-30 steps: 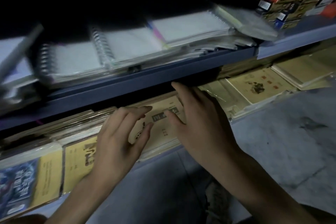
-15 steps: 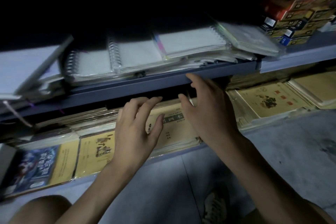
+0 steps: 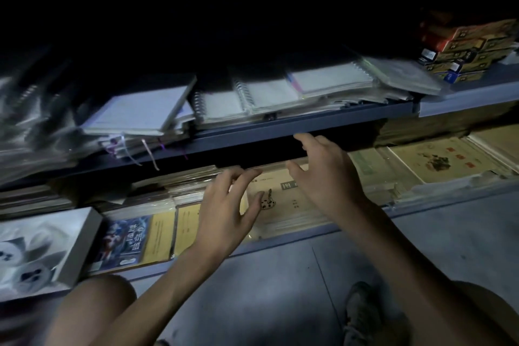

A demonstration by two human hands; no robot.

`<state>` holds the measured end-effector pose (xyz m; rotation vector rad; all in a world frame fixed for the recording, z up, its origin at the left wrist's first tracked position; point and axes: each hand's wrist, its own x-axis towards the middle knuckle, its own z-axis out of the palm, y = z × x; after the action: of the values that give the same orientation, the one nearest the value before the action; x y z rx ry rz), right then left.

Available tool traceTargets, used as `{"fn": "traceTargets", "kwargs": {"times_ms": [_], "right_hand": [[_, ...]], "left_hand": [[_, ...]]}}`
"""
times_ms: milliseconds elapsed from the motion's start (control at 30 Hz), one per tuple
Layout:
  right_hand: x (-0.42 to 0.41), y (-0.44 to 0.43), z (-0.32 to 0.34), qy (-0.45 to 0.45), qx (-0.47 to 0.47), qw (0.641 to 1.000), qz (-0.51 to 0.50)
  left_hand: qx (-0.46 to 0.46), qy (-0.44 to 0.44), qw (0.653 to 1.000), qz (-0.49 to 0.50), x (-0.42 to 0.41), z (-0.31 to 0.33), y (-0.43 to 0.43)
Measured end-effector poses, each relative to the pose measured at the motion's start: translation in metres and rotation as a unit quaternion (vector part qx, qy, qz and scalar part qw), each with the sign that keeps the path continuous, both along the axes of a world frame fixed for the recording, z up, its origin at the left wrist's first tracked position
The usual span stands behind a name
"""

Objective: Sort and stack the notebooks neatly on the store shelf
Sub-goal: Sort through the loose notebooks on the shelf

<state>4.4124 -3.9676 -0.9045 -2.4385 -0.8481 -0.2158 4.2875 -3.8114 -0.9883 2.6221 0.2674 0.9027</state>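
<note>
A stack of tan, plastic-wrapped notebooks (image 3: 283,205) lies on the bottom shelf (image 3: 365,215) in the middle. My left hand (image 3: 227,211) hovers over its left part with fingers spread and loosely bent, holding nothing. My right hand (image 3: 325,174) is just above the stack's right part, fingers relaxed, its fingertips near the dark front edge of the middle shelf (image 3: 280,130). More tan notebooks (image 3: 438,161) lie to the right. A yellow notebook (image 3: 186,227) and a blue-covered book (image 3: 126,239) lie to the left. Spiral notebooks (image 3: 252,95) crowd the middle shelf.
A grey box with round items (image 3: 42,247) stands at the bottom shelf's left end. Small stacked cartons (image 3: 466,50) sit at the far right of the middle shelf. Grey concrete floor (image 3: 280,289), my knees and a shoe (image 3: 365,314) are below.
Both hands have lifted off the tan stack and risen a little toward the middle shelf's edge. The view has tilted up and left, bringing the grey box into sight.
</note>
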Motion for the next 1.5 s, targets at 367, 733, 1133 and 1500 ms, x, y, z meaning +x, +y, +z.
{"fn": "traceTargets", "kwargs": {"times_ms": [367,733,1133,1500], "right_hand": [[0.009,-0.018,-0.006,0.015,-0.005,0.998,-0.052],[0.092,0.008,-0.034,-0.033,0.143,0.989,-0.031],[0.152,-0.017,-0.032,-0.135,0.140,0.981,-0.004],[0.144,-0.012,-0.010,-0.017,0.117,0.993,-0.013]], "left_hand": [[0.028,-0.012,0.999,0.010,0.048,0.041,-0.002],[-0.133,-0.039,0.981,0.134,0.127,0.024,-0.054],[-0.180,-0.104,0.937,0.282,0.160,0.040,-0.091],[-0.210,-0.101,0.943,0.236,0.170,0.036,-0.090]]}}
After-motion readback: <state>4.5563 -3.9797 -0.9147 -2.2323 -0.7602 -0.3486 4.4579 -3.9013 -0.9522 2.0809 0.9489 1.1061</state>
